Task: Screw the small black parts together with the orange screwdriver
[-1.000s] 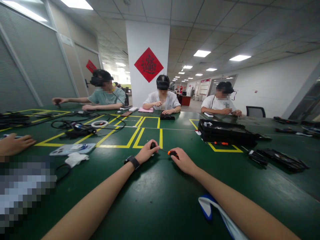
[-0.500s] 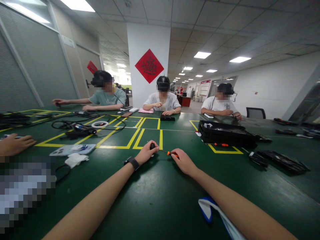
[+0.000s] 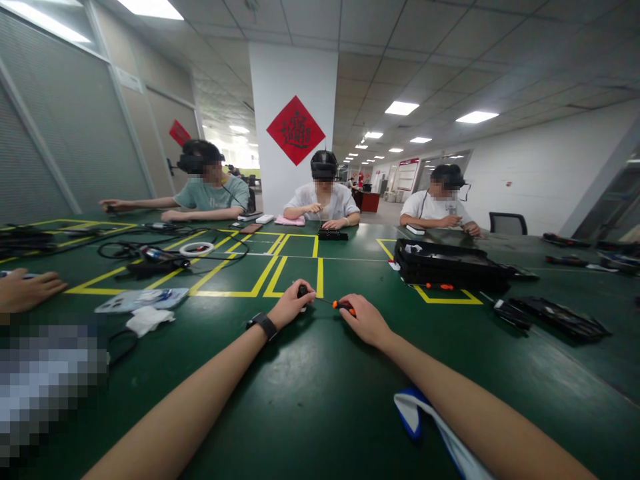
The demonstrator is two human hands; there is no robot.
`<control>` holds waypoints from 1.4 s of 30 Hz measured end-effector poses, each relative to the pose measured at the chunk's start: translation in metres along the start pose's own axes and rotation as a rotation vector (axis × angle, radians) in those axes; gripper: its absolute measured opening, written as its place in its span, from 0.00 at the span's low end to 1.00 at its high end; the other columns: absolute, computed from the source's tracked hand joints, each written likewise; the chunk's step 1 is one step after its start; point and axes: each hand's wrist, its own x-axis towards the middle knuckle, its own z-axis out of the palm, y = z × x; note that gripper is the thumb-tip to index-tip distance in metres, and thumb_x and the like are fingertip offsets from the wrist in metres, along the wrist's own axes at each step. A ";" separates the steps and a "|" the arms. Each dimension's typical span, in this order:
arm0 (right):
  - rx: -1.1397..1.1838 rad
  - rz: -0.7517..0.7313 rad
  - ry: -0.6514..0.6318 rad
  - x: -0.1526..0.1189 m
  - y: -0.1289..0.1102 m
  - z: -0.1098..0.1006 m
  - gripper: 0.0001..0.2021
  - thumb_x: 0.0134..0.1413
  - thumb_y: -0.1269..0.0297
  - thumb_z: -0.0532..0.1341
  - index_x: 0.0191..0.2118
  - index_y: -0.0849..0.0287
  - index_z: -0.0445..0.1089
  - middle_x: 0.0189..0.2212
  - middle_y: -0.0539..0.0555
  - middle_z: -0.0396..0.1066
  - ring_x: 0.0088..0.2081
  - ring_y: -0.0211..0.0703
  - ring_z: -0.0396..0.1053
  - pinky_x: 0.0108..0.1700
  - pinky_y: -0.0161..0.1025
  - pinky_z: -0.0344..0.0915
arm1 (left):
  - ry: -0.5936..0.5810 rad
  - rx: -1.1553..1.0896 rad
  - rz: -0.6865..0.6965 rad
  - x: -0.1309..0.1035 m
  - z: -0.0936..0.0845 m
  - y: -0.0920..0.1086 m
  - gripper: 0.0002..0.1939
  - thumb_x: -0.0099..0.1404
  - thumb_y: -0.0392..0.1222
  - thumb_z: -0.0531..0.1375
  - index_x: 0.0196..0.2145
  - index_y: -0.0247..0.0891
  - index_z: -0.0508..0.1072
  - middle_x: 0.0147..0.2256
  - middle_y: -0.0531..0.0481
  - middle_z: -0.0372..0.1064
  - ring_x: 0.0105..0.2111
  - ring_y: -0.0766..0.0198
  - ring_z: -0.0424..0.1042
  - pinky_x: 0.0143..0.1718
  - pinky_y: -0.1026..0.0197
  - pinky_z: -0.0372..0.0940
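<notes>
In the middle of the green table (image 3: 300, 413), my left hand (image 3: 291, 303) is closed around a small black part (image 3: 302, 291) whose kind I cannot make out. My right hand (image 3: 367, 320) grips the orange-and-black handle of a screwdriver (image 3: 343, 306). Its thin shaft points left, and the tip reaches the fingers of my left hand; whether it touches the black part is hidden. A dark band circles my left wrist.
Black trays (image 3: 450, 263) are stacked at the right, with another orange-handled tool (image 3: 440, 287) before them. Black parts (image 3: 560, 317) lie further right. Cables (image 3: 150, 257), a phone (image 3: 143, 300) and crumpled tissue (image 3: 149, 320) are at the left. A co-worker's hand (image 3: 33, 290) rests at the left edge.
The whole view has shifted slightly. Both hands keep nearly the same places and holds, and more of the screwdriver shaft shows clearly.
</notes>
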 end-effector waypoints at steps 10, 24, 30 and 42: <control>0.069 -0.040 0.028 -0.001 0.005 0.000 0.07 0.51 0.67 0.56 0.38 0.59 0.64 0.36 0.53 0.63 0.38 0.39 0.61 0.41 0.37 0.58 | -0.024 -0.022 -0.017 0.001 -0.001 0.000 0.12 0.56 0.49 0.54 0.33 0.38 0.63 0.25 0.55 0.65 0.26 0.68 0.65 0.28 0.65 0.59; 0.041 -0.053 0.036 -0.001 0.006 0.003 0.07 0.52 0.67 0.54 0.37 0.59 0.65 0.36 0.53 0.63 0.39 0.39 0.60 0.42 0.37 0.58 | -0.011 -0.027 -0.018 0.001 0.000 -0.001 0.12 0.56 0.48 0.55 0.33 0.37 0.63 0.25 0.55 0.65 0.25 0.68 0.65 0.28 0.65 0.59; 0.033 -0.036 0.025 0.000 0.006 0.003 0.09 0.49 0.67 0.57 0.39 0.59 0.64 0.34 0.53 0.64 0.38 0.40 0.60 0.41 0.38 0.57 | -0.011 0.010 0.018 0.000 0.000 0.001 0.12 0.55 0.49 0.55 0.32 0.37 0.63 0.26 0.54 0.65 0.26 0.68 0.64 0.29 0.64 0.60; 0.048 -0.010 0.039 0.000 0.007 0.002 0.07 0.50 0.69 0.55 0.37 0.60 0.65 0.34 0.53 0.64 0.38 0.40 0.60 0.42 0.38 0.57 | 0.001 -0.031 -0.020 0.001 -0.001 -0.002 0.12 0.55 0.48 0.55 0.33 0.37 0.63 0.26 0.54 0.64 0.27 0.68 0.65 0.29 0.64 0.61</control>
